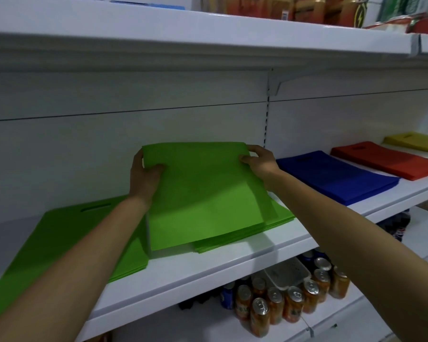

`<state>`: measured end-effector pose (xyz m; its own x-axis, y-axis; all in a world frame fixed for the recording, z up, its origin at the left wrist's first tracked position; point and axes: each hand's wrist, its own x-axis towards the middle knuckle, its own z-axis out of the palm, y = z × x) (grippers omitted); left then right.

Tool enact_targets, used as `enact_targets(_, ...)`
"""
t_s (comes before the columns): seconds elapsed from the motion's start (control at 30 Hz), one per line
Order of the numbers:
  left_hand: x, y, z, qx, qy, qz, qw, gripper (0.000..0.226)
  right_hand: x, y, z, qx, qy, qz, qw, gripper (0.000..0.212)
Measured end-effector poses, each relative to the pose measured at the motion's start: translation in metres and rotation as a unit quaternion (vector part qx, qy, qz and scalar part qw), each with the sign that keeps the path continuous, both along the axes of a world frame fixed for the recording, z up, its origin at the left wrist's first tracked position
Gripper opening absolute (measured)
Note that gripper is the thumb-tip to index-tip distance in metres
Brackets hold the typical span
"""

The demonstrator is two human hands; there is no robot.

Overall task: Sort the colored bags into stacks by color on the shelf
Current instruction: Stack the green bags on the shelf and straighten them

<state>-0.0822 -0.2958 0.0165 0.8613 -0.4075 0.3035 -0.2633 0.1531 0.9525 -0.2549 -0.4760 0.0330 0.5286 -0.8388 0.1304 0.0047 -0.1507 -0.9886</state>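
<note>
Both hands, left hand (143, 177) and right hand (260, 162), grasp a flat green fabric bag (203, 193) by its far corners, fingers pinching it. It tilts above a green bag stack (277, 219) on the white shelf (232, 257).

Your stock, counted left to right: green stacks, two, being the left green stack (67, 243) and the centre green stack (281, 213). Single green bag (203, 193), one, raised over the centre one. Blue stack (336, 176), one. Red stack (386, 161), one. Yellow stack (415, 141), one, far right. Below, nearer you: orange cans (294, 304), roughly nine, some hidden; white tray (287, 274), one.
</note>
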Motion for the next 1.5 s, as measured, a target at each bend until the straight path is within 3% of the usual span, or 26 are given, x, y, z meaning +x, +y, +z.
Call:
enact_targets(0.2,-0.013,-0.036,-0.011,-0.003,0.006,-0.001,1.0,0.062,-0.018,-0.038,-0.002,0.016,0.005,0.015,1.0,0.04)
enact_targets(0.37,-0.007,-0.061,-0.041,0.124,0.05,0.025,0.991,0.047,-0.016,-0.063,-0.02,-0.019,0.201,0.015,0.979,0.045)
enact_targets(0.5,-0.004,-0.067,-0.066,0.185,0.049,0.056,0.98,0.047,-0.013,-0.069,-0.036,-0.051,0.276,0.033,0.959,0.044)
enact_targets(0.83,0.002,-0.067,-0.077,0.284,0.008,0.084,0.955,0.04,-0.002,-0.079,-0.06,-0.114,0.311,0.034,0.943,0.033)
enact_targets(1.07,0.002,-0.069,-0.085,0.338,-0.051,0.065,0.937,0.036,-0.009,-0.086,-0.07,-0.146,0.341,0.006,0.929,0.038)
enact_targets(1.17,-0.001,-0.075,-0.085,0.342,-0.06,0.064,0.936,0.03,-0.014,-0.09,-0.075,-0.155,0.351,-0.007,0.923,0.043)
enact_targets(1.27,-0.007,-0.081,-0.083,0.326,-0.039,0.067,0.942,0.043,-0.015,-0.092,-0.079,-0.156,0.353,-0.016,0.922,0.048)
enact_targets(1.37,-0.012,-0.085,-0.081,0.269,0.019,0.043,0.962,0.047,-0.011,-0.09,-0.081,-0.151,0.356,-0.018,0.922,0.04)
enact_targets(1.5,-0.013,-0.084,-0.083,0.233,0.023,0.041,0.971,0.038,0.0,-0.084,-0.087,-0.134,0.327,-0.027,0.935,0.036)
